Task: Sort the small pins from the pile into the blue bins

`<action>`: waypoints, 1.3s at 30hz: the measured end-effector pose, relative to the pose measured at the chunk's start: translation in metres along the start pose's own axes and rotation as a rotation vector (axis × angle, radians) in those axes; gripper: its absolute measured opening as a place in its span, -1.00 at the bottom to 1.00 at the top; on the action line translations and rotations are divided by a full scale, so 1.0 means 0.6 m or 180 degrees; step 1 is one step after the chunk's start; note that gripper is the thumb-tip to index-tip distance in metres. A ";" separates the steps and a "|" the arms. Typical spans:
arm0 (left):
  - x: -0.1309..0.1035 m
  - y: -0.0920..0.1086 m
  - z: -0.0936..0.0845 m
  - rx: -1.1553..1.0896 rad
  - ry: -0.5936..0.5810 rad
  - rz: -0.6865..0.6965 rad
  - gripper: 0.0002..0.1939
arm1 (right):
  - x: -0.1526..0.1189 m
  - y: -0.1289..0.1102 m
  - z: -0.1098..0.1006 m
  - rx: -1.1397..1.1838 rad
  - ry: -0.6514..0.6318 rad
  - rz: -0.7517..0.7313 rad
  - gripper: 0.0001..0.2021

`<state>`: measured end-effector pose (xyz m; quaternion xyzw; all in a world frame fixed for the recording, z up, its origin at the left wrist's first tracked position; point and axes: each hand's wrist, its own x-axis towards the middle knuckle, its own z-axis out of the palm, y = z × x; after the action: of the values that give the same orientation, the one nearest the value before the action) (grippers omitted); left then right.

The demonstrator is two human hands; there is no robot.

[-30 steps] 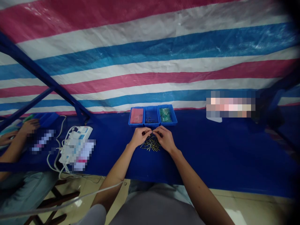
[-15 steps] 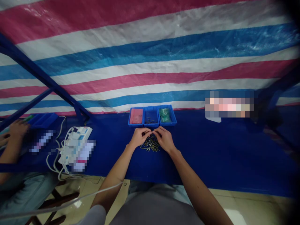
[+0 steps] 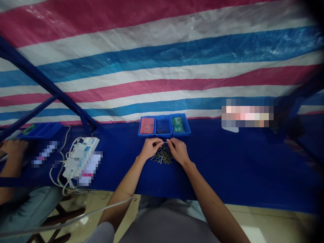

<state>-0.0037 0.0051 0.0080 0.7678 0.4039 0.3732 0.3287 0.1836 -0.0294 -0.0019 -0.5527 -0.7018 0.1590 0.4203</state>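
My left hand (image 3: 152, 147) and my right hand (image 3: 178, 149) are closed in a pinch, facing each other over the blue table (image 3: 220, 162). A thin, light-coloured rod (image 3: 165, 142) spans the small gap between their fingertips, one end at each hand. Its exact kind is too small to make out. Just below my fingers lies a loose pile of slender metal pieces (image 3: 162, 156), dark and yellowish, pointing every way. Right behind my hands stands a blue three-part bin (image 3: 164, 135): pink packets (image 3: 147, 125) on the left, several thin dark pieces (image 3: 162, 131) in the middle, green-tinted bags (image 3: 178, 124) on the right.
On the left are a white power strip (image 3: 89, 144) with tangled cables and a blurred-out item. Farther left, a co-worker's hand (image 3: 15, 147) is near another blue bin (image 3: 48, 130). Striped sheeting (image 3: 152, 74) hangs behind the table, and a blue frame bar (image 3: 50, 86) slants across.
My right hand has shifted slightly right, away from my left, and the thin rod now shows between the fingertips. The co-worker's hand has moved left, away from its bin.
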 end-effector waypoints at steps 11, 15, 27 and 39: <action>0.001 -0.005 0.001 -0.0042 0.0054 -0.0015 -0.72 | -0.001 0.000 0.000 0.0522 -0.0105 -0.0230 -0.83; 0.000 -0.007 0.002 -0.0023 0.0019 -0.0016 -0.71 | -0.001 0.000 -0.001 0.0508 -0.0064 -0.0194 -0.84; 0.001 -0.003 0.001 -0.0016 0.0055 0.0001 -0.77 | -0.001 0.002 -0.006 0.0227 0.0032 -0.0063 -0.71; 0.000 -0.007 0.000 -0.0053 0.0107 -0.0019 -0.71 | 0.000 0.006 -0.003 0.0474 -0.0091 -0.0174 -0.82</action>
<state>-0.0053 0.0069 0.0045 0.7575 0.4085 0.3884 0.3293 0.1876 -0.0285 -0.0034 -0.4982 -0.7089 0.2070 0.4544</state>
